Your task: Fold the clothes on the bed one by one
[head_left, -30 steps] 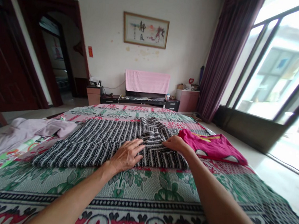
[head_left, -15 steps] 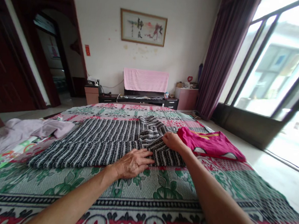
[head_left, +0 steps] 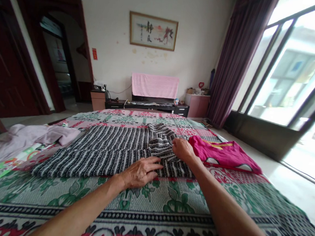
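Note:
A black-and-white striped knit garment (head_left: 110, 143) lies spread on the patterned bedspread (head_left: 149, 202), its right end folded over and bunched. My left hand (head_left: 142, 172) rests on the garment's near edge, fingers stretched out over the fabric. At the folded right part, my right hand (head_left: 182, 149) has its fingers closed on the striped cloth. Just beyond that hand lies a folded magenta garment (head_left: 229, 154) with yellow trim at its neckline. The tips of my right fingers are partly hidden by the hand.
To the left lie a pale lilac cloth (head_left: 35, 139) and a white cloth with a colourful print (head_left: 9, 167). Past the bed stands a low black cabinet (head_left: 114, 105) with a pink towel (head_left: 155, 85) draped above it. Glass doors (head_left: 286, 78) are on the right.
The bunched part of the striped garment has shifted slightly under my right hand, which stays closed on it. My left hand keeps its place. The whole view has tilted a little.

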`<state>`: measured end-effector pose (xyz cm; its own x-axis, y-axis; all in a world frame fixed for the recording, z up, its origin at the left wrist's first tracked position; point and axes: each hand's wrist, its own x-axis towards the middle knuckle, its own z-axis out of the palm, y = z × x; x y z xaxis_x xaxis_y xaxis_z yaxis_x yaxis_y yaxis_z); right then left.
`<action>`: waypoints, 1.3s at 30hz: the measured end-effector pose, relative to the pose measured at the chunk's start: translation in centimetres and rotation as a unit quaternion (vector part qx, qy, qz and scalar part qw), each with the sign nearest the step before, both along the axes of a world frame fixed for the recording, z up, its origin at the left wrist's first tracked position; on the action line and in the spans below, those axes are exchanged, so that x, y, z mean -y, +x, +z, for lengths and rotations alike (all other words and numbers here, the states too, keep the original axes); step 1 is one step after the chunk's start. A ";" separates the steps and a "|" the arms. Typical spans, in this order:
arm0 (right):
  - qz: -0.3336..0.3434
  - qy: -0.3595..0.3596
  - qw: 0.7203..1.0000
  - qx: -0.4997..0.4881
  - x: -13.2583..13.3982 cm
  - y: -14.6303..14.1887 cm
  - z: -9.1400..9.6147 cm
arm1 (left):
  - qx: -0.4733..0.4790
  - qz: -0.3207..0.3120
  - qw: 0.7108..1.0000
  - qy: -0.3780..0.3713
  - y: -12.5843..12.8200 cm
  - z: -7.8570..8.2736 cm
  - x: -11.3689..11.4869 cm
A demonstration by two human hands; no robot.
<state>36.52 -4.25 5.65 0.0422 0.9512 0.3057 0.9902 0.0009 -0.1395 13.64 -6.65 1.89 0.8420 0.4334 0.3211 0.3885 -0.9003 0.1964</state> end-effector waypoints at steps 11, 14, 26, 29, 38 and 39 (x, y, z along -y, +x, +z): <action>0.170 0.034 0.985 -0.009 -0.5 -2.5 -3.5 | 0.002 0.116 0.989 0.091 -1.4 -1.1 -2.4; 0.176 0.040 0.984 -0.011 -0.5 -2.2 -4.0 | -0.002 0.126 0.989 0.078 -1.5 -1.6 -2.5; 0.158 -0.031 0.987 0.027 0.1 -2.5 -3.7 | 0.001 0.124 0.989 0.075 -1.5 -1.5 -2.2; 0.145 -0.043 0.988 0.025 0.0 -2.5 -3.7 | -0.017 0.122 0.989 0.081 -1.6 -1.5 -2.4; 0.163 0.055 0.985 -0.004 0.0 -2.6 -3.7 | -0.051 0.152 0.985 0.064 -1.7 -1.3 -2.4; 0.185 0.078 0.980 -0.012 0.0 -2.7 -3.7 | -0.051 0.154 0.985 0.063 -1.7 -1.3 -2.3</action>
